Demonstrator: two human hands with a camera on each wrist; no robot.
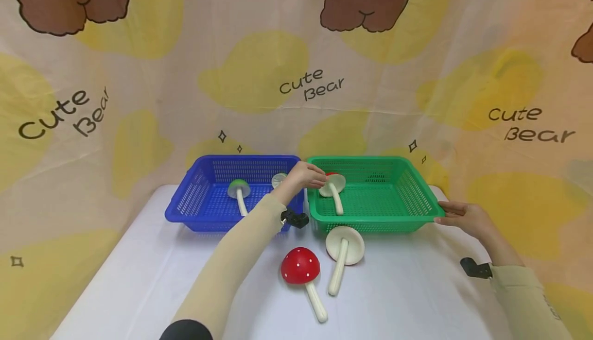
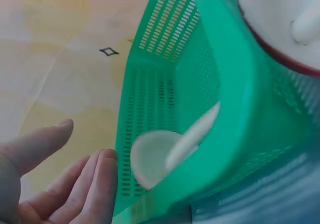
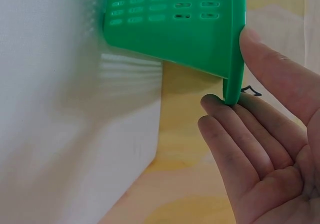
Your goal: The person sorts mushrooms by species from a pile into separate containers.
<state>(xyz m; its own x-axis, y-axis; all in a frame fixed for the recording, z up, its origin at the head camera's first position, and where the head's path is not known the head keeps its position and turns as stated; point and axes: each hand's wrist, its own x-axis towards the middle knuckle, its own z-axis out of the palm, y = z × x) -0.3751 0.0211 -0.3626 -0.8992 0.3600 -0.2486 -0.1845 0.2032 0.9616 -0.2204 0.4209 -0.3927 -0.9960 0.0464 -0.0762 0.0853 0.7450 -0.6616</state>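
Observation:
A green basket (image 1: 370,219) stands on the table with one toy mushroom (image 1: 338,202) in its left part, red showing at its cap's edge. My right hand (image 1: 468,220) grips the basket's right rim; in the right wrist view the thumb (image 3: 272,59) is on the outer face and fingertips sit under the lip. Over the left end of that basket reaches my left hand (image 1: 303,176), fingers nearly straight and thumb apart. Its fingertips (image 2: 107,159) are at the rim in the left wrist view; contact is unclear. Nothing is held in it.
A blue basket (image 1: 196,218) stands close on the left, holding a green-capped mushroom (image 1: 238,188) and another (image 1: 278,179) partly behind my left hand. In front lie a red-capped, white-dotted mushroom (image 1: 300,267) and one showing its pale underside (image 1: 351,247). A printed cloth (image 1: 259,123) hangs behind.

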